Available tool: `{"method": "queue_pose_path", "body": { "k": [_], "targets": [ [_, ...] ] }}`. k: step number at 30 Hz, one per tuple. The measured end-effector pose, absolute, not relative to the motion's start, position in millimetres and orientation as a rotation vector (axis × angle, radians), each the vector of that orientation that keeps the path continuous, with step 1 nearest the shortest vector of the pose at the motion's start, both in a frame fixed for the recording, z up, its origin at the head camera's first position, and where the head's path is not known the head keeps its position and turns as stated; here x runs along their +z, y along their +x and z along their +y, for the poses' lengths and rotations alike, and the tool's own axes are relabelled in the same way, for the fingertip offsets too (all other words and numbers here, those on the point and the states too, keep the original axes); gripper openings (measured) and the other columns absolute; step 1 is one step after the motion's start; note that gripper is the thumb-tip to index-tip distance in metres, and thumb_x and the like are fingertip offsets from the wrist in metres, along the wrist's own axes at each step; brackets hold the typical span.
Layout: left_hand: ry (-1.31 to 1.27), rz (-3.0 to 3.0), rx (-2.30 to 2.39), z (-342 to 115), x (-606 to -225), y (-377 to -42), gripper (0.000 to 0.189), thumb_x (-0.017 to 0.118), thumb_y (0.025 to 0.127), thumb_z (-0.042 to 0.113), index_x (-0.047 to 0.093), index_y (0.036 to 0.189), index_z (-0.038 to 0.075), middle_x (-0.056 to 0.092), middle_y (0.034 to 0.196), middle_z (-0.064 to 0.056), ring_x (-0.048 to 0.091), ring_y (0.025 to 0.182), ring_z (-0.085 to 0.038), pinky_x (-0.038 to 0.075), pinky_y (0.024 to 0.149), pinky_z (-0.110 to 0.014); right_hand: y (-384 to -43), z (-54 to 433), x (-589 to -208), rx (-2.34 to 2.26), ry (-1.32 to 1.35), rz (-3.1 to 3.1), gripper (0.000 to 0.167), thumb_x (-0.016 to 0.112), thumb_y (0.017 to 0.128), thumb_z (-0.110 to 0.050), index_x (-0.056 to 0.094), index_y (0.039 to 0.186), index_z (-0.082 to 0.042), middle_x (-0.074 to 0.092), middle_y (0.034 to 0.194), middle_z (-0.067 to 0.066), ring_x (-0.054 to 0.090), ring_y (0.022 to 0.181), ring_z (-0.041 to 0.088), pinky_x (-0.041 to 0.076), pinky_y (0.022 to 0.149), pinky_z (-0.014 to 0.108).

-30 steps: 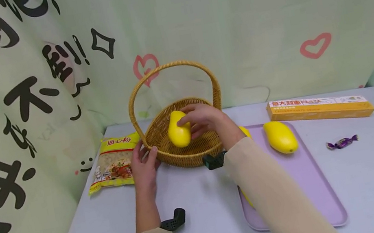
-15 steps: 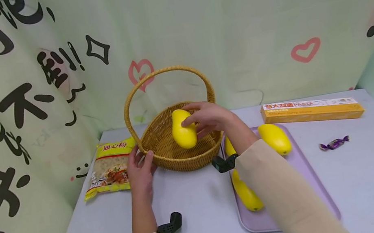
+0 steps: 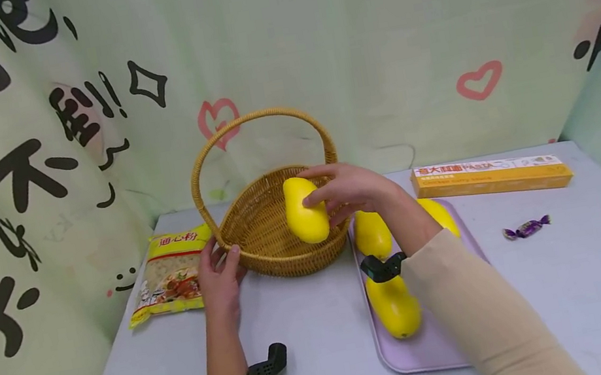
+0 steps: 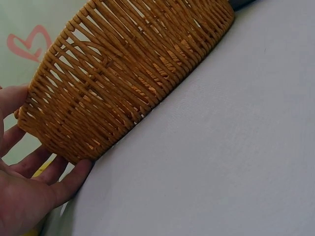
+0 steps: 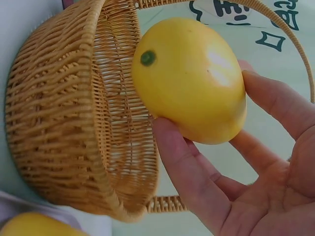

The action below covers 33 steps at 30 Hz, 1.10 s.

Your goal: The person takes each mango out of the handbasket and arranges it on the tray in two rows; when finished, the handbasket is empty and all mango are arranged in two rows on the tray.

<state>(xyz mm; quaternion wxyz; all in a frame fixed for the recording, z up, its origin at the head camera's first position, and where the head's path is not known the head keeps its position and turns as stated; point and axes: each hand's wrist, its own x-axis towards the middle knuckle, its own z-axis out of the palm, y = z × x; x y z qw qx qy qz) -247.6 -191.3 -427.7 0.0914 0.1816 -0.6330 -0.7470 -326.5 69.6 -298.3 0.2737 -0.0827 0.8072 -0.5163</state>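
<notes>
My right hand [image 3: 348, 187] holds a yellow mango [image 3: 305, 213] between thumb and fingers, above the right part of a wicker basket [image 3: 263, 247]. In the right wrist view the mango [image 5: 189, 81] shows a green stem spot, and the basket's hollow lies behind it. My left hand [image 3: 220, 284] grips the basket's left side at the rim. In the left wrist view its fingers spread along the woven wall [image 4: 113, 73]. The basket's visible inside shows only bare weave.
A lilac tray [image 3: 418, 357] to the right bears mangoes [image 3: 395, 311], partly hidden by the right arm. A yellow pasta bag [image 3: 171, 272] lies left of the basket. Farther right are an orange pasta box [image 3: 490, 179] and a purple wrapped candy [image 3: 527, 229]. A curtain [image 3: 263, 34] hangs behind.
My right hand has moved right relative to the basket with the mango, toward its right rim. More of the tray's mangoes show. The left hand stays on the basket; the view has shifted slightly.
</notes>
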Motion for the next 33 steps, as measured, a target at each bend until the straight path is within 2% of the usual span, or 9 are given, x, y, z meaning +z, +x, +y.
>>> {"method": "queue_pose_path", "body": {
  "k": [3, 9, 20, 28, 33],
  "targets": [
    [0.539, -1.882, -2.218, -191, -428, -248, 0.064, 0.065, 0.104, 0.026, 0.036, 0.160, 0.031, 0.042, 0.161, -0.008, 0.048, 0.143, -0.025, 0.050, 0.111, -0.044, -322, 77, -297, -1.370, -0.236, 2.196, 0.069, 0.076, 0.093, -0.024, 0.046, 0.155, -0.032, 0.056, 0.135, 0.015, 0.067, 0.089, 0.029, 0.064, 0.083, 0.042],
    [0.522, -1.890, -2.218, -191, -428, -248, 0.064, 0.063, 0.104, 0.026, 0.034, 0.161, 0.030, 0.041, 0.161, -0.009, 0.047, 0.143, -0.026, 0.049, 0.112, -0.045, -313, 88, -293, -1.379, -0.245, 2.184, 0.069, 0.075, 0.094, -0.024, 0.045, 0.156, -0.031, 0.057, 0.137, 0.015, 0.069, 0.095, 0.031, 0.063, 0.087, 0.046],
    [0.535, -1.892, -2.217, -191, -427, -246, 0.065, 0.063, 0.104, 0.026, 0.033, 0.162, 0.029, 0.041, 0.161, -0.010, 0.048, 0.143, -0.026, 0.049, 0.113, -0.044, -304, 114, -294, -1.381, -0.240, 2.206, 0.069, 0.075, 0.094, -0.026, 0.045, 0.156, -0.030, 0.054, 0.143, 0.018, 0.059, 0.116, 0.038, 0.062, 0.090, 0.045],
    [0.525, -1.889, -2.222, -191, -429, -246, 0.066, 0.064, 0.104, 0.027, 0.033, 0.162, 0.029, 0.041, 0.160, -0.011, 0.049, 0.142, -0.026, 0.049, 0.113, -0.044, -292, 133, -288, -1.389, -0.237, 2.231, 0.068, 0.074, 0.095, -0.028, 0.046, 0.156, -0.030, 0.056, 0.139, 0.019, 0.057, 0.113, 0.035, 0.062, 0.091, 0.045],
    [0.530, -1.888, -2.223, -191, -428, -247, 0.065, 0.063, 0.105, 0.025, 0.033, 0.162, 0.029, 0.041, 0.160, -0.011, 0.049, 0.142, -0.026, 0.049, 0.113, -0.044, -285, 144, -283, -1.388, -0.242, 2.231, 0.069, 0.073, 0.096, -0.029, 0.043, 0.158, -0.029, 0.055, 0.142, 0.020, 0.056, 0.117, 0.036, 0.062, 0.090, 0.045]
  ]
}}
